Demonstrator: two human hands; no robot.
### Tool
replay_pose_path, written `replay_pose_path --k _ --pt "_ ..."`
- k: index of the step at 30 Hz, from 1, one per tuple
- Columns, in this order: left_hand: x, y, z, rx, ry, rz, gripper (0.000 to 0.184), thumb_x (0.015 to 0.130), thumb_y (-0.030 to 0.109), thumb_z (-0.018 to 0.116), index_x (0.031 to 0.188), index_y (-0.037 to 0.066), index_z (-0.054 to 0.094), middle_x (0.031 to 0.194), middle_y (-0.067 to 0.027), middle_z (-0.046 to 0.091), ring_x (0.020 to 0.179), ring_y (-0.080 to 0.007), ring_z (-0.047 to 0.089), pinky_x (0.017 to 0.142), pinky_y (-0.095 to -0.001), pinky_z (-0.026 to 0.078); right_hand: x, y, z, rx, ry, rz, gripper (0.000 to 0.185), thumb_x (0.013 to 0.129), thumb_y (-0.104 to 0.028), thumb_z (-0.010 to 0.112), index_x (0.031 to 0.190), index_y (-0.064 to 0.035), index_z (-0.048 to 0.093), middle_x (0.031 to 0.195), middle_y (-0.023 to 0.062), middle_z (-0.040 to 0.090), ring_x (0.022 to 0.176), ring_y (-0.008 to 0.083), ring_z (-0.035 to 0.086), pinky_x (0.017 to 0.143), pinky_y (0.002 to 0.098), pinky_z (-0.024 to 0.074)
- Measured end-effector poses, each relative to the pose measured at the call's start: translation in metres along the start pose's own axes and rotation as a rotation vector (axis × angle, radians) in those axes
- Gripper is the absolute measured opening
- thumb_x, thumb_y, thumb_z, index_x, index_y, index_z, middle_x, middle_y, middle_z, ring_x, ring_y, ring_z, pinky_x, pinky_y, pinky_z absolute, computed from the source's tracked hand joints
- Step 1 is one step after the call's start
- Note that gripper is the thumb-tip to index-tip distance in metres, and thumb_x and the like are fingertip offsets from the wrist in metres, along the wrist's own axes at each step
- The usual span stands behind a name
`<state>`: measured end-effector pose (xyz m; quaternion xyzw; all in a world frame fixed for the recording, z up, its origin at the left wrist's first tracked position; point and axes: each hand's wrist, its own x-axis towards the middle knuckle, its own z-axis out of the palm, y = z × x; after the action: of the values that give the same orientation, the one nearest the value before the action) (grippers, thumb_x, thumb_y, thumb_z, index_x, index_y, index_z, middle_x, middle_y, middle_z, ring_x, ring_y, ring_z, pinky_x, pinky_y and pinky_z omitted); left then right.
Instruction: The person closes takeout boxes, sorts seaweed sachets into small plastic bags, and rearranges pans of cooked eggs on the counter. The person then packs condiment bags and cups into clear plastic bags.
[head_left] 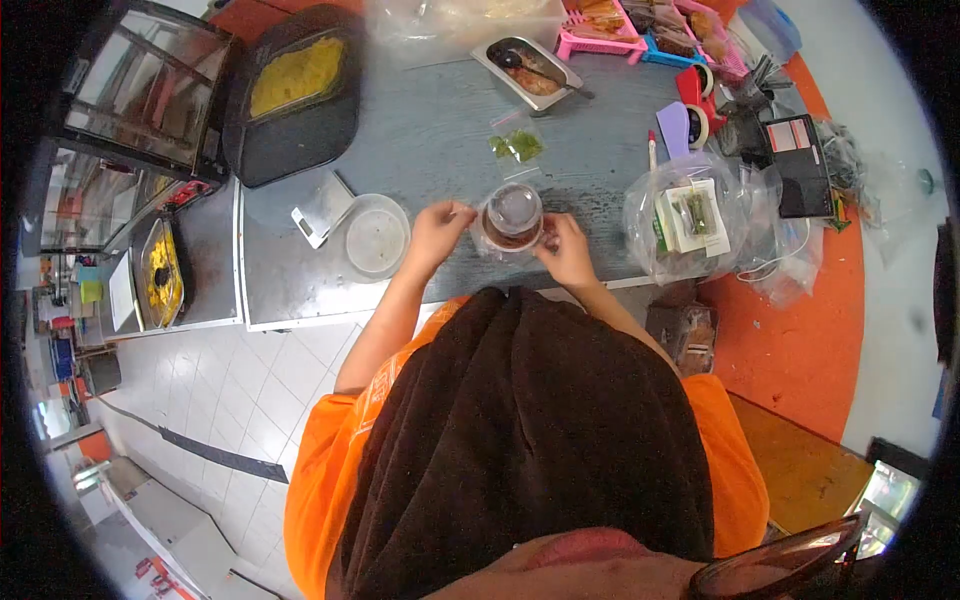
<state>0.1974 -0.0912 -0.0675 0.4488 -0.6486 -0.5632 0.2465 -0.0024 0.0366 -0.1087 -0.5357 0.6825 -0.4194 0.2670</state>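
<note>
A round clear plastic container point(514, 238) with brown contents stands near the front edge of the table, between my two hands. On top of it sits a smaller clear cup or raised lid point(515, 207); I cannot tell which. My left hand point(440, 235) is at its left side, thumb and fingers pinched together; what they hold is unclear. The fingers of my right hand point(567, 252) are curled onto the container's right rim. Just beyond lies a small clear bag of green leaves point(517, 146). To the left are a round translucent lid point(377, 236) and a white digital scale point(323, 209).
At the back is a metal pan point(550, 96) with a dark ladle. A black tray point(243, 150) of yellow food stands back left. Plastic bags point(650, 245) with packets lie right, near tape dispensers point(694, 95) and a black box point(799, 165). Colored baskets point(600, 42) line the back.
</note>
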Motion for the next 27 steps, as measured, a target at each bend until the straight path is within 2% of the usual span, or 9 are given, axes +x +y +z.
replay_pose_path --k 4,7,10,14,17,20,23,25,27 --pt "-0.009 0.022 0.007 -0.222 -0.099 -0.061 0.030 0.083 0.034 0.059 0.074 0.005 0.059 0.070 -0.0005 0.057 0.067 -0.0104 0.051 0.065 -0.0220 0.039 -0.003 0.005 -0.010 0.132 -0.043 0.178 0.030 0.071 -0.008 0.065 0.098 0.0014 0.056 0.079 0.0086 0.057 0.073 0.0168 0.057 0.063 0.0280 0.0458" --pt "-0.009 0.040 0.010 -0.230 -0.079 -0.115 0.035 0.079 0.035 0.065 0.070 0.003 0.055 0.067 -0.0027 0.055 0.064 -0.0097 0.048 0.061 -0.0233 0.039 0.007 0.001 -0.031 0.414 -0.161 0.423 0.021 0.077 -0.009 0.062 0.095 -0.0009 0.056 0.074 0.0018 0.055 0.072 0.0127 0.054 0.062 0.0253 0.0434" --pt "-0.006 0.050 0.015 -0.120 -0.079 -0.024 0.034 0.075 0.035 0.069 0.072 0.004 0.053 0.065 -0.0018 0.051 0.063 -0.0085 0.046 0.058 -0.0238 0.038 0.017 -0.014 -0.053 0.916 -0.290 0.476 0.012 0.081 -0.010 0.058 0.091 -0.0039 0.056 0.077 -0.0008 0.054 0.069 0.0105 0.050 0.062 0.0236 0.0410" --pt "-0.007 0.071 0.015 0.011 -0.027 0.147 0.029 0.069 0.023 0.072 0.078 0.004 0.053 0.065 -0.0003 0.048 0.061 -0.0093 0.045 0.054 -0.0250 0.038 0.022 -0.045 -0.058 1.198 -0.074 0.418 0.011 0.085 -0.010 0.055 0.094 -0.0038 0.053 0.080 0.0006 0.054 0.069 0.0092 0.049 0.061 0.0247 0.0403" --pt "-0.014 0.090 0.013 0.128 0.022 0.273 0.028 0.066 0.014 0.072 0.083 0.003 0.052 0.066 -0.0007 0.047 0.060 -0.0106 0.045 0.054 -0.0256 0.039 0.024 -0.043 -0.063 0.901 -0.138 0.396 0.015 0.086 -0.012 0.056 0.098 -0.0037 0.052 0.083 0.0026 0.055 0.072 0.0094 0.050 0.062 0.0248 0.0417" --pt "-0.018 0.101 0.014 0.199 0.055 0.346 0.029 0.065 0.009 0.071 0.085 0.003 0.052 0.068 -0.0019 0.048 0.060 -0.0119 0.046 0.055 -0.0261 0.041 0.022 -0.055 -0.058 0.315 -0.123 0.295 0.021 0.084 -0.012 0.059 0.101 -0.0042 0.050 0.083 0.0027 0.057 0.073 0.0087 0.051 0.062 0.0237 0.0420" --pt "-0.015 0.106 0.014 0.207 0.058 0.411 0.030 0.066 0.008 0.070 0.089 0.002 0.051 0.071 -0.0026 0.049 0.062 -0.0118 0.048 0.057 -0.0258 0.042 0.026 -0.058 -0.072 0.227 -0.304 0.188 0.026 0.081 -0.010 0.062 0.104 -0.0048 0.049 0.080 0.0014 0.058 0.072 0.0082 0.053 0.063 0.0221 0.0413" --pt "-0.014 0.111 0.009 0.140 0.042 0.408 0.030 0.069 0.006 0.068 0.092 0.001 0.052 0.074 -0.0023 0.051 0.065 -0.0107 0.050 0.060 -0.0249 0.043 0.035 -0.074 -0.085 0.427 -0.218 0.125 0.027 0.080 -0.007 0.062 0.103 -0.0040 0.049 0.077 -0.0001 0.058 0.070 0.0081 0.053 0.064 0.0216 0.0416" --pt "-0.018 0.131 0.002 -0.122 -0.017 0.387 0.029 0.073 0.003 0.065 0.097 -0.001 0.052 0.080 -0.0024 0.052 0.071 -0.0100 0.051 0.065 -0.0239 0.044 0.041 -0.119 -0.106 0.620 -0.122 0.137 0.027 0.080 -0.004 0.061 0.104 -0.0027 0.050 0.077 0.0004 0.057 0.072 0.0083 0.053 0.065 0.0219 0.0431"
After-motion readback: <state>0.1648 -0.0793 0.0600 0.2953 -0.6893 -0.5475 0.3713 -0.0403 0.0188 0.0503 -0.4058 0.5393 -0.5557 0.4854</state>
